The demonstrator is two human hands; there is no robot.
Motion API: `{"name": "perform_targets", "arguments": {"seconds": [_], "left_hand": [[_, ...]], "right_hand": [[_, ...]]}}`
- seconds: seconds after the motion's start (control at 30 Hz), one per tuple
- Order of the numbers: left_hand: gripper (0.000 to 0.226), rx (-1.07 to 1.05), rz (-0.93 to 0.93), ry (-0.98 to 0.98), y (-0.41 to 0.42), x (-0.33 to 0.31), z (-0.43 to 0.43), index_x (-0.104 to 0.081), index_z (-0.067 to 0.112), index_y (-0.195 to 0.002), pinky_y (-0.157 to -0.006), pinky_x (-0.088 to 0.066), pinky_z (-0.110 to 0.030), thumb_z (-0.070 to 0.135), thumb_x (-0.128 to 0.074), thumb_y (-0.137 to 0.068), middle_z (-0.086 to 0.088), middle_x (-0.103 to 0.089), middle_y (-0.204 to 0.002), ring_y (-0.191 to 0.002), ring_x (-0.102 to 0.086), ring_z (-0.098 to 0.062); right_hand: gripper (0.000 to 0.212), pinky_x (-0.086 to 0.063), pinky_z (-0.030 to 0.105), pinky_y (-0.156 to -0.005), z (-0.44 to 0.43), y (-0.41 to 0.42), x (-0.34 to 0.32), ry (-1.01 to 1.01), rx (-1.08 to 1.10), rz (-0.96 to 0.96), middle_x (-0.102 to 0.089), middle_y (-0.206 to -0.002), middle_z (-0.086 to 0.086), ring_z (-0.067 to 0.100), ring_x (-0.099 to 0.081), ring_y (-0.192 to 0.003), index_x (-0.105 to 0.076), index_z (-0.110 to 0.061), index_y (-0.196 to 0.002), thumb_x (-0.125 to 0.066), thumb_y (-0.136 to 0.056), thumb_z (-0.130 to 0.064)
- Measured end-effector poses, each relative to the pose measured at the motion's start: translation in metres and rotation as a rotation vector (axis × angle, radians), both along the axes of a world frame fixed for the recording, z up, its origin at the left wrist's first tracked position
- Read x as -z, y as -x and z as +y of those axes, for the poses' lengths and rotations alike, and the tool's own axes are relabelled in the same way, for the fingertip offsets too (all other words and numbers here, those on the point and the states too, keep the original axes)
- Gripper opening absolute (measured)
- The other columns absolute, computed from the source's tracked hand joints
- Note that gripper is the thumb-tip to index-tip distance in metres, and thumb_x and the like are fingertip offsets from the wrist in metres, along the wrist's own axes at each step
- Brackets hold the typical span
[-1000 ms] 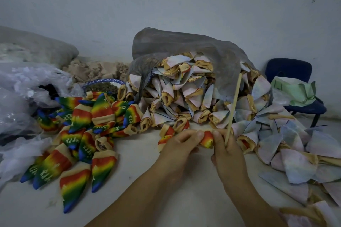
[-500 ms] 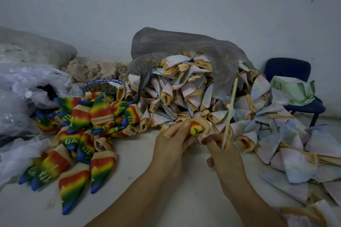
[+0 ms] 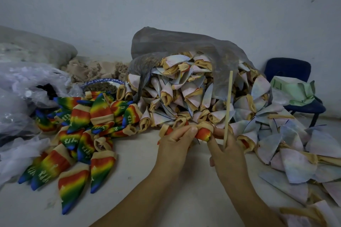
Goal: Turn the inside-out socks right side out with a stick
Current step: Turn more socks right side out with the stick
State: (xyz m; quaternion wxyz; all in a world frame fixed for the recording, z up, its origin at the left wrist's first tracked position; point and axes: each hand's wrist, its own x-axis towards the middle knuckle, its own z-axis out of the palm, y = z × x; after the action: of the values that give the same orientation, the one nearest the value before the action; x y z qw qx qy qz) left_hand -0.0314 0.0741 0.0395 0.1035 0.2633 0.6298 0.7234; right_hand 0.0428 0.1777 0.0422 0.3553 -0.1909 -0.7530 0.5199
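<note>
From my remote seat I see both hands meeting over the middle of the floor (image 3: 140,180), just in front of the big heap of inside-out socks (image 3: 184,96). The left hand (image 3: 175,143) has its fingers (image 3: 191,131) curled around one half-turned sock (image 3: 203,133), pinching its bunched tan cuff. The red and orange of the printed side show below the cuff. The right hand (image 3: 229,153) pinches the same sock from the other end. It also grips the wooden stick (image 3: 228,107) near the stick's lower end, so neither hand has its fingers spread. The stick stands nearly upright, leaning slightly to the right. Its top reaches up in front of the grey plastic bag (image 3: 175,44) that drapes over the heap. I cannot tell whether the stick's lower tip is inside the sock.

The pale heap spills toward the right edge of the floor, with loose pieces lying flat there. On the left side lies a pile of rainbow socks (image 3: 83,127) already showing their printed side, some with white lettering. Behind them a blue-rimmed plate (image 3: 110,80) holds something brown. Crumpled clear plastic (image 3: 22,83) fills the left edge. Near the far right, by the wall, a dark blue chair (image 3: 287,68) carries a green folded sheet (image 3: 293,90).
</note>
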Motion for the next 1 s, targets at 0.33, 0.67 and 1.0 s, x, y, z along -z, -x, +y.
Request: {"name": "perform_targets", "arguments": {"seconds": [0.33, 0.67, 1.0], "left_hand": [[0.029, 0.146, -0.344, -0.021, 0.005, -0.001, 0.004, -0.077, 0.037, -0.088, -0.097, -0.045, -0.028, 0.034, -0.051, -0.101, 0.009, -0.072, -0.106, -0.113, -0.059, -0.014], [0.020, 0.447, -0.909, -0.391, 0.015, -0.007, -0.004, -0.067, 0.004, -0.097, -0.047, -0.040, -0.018, 0.013, -0.067, -0.079, -0.006, -0.058, -0.077, -0.048, -0.042, -0.006], [0.017, 0.466, -0.697, -0.133, 0.014, -0.009, -0.008, -0.073, 0.014, -0.090, -0.057, -0.044, -0.020, 0.028, -0.072, -0.080, -0.002, -0.067, -0.086, -0.069, -0.059, -0.008]], "right_hand": [[0.024, -0.038, 0.013, -0.040, 0.001, -0.001, 0.000, 0.017, -0.057, 0.044, -0.052, -0.049, -0.004, 0.009, -0.048, -0.043, -0.055, -0.049, -0.084, -0.057, -0.088, -0.025], [0.022, -0.031, 0.016, -0.037, 0.007, 0.000, 0.002, 0.685, -0.448, 0.153, -0.047, -0.057, -0.001, 0.002, -0.029, -0.036, -0.067, -0.020, -0.072, -0.057, -0.087, -0.009], [0.016, -0.032, 0.017, -0.041, 0.013, 0.003, 0.014, 0.802, -0.585, 0.103, -0.042, -0.065, 0.002, 0.004, -0.024, -0.038, -0.061, -0.011, -0.074, -0.068, -0.076, -0.025]]}}
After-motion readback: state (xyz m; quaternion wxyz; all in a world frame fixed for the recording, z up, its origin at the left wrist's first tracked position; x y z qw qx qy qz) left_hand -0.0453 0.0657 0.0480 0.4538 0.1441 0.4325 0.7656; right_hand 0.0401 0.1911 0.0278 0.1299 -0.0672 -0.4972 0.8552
